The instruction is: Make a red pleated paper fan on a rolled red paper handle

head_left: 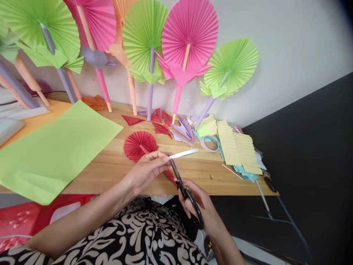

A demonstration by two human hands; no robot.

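Note:
Between the thumb and fingers of my left hand (150, 165) is a narrow white strip (185, 153), its free end pointing right. My right hand (202, 204) grips black-handled scissors (184, 186) by the loops. The scissor blades reach up to the strip close beside my left fingertips; I cannot tell whether they touch it. Under and behind my left hand lies a red pleated paper fan (140, 145), its red handle partly hidden by my hands. A roll of tape (209, 143) rests on the table to the right of the strip.
Green, pink and orange paper fans (190, 33) lean along the wall. A large green sheet (60, 147) covers the left of the wooden table (110, 173). Red folded scraps (161, 127), purple pleated paper (183, 129) and yellow pleated paper (239, 147) lie toward the back and right.

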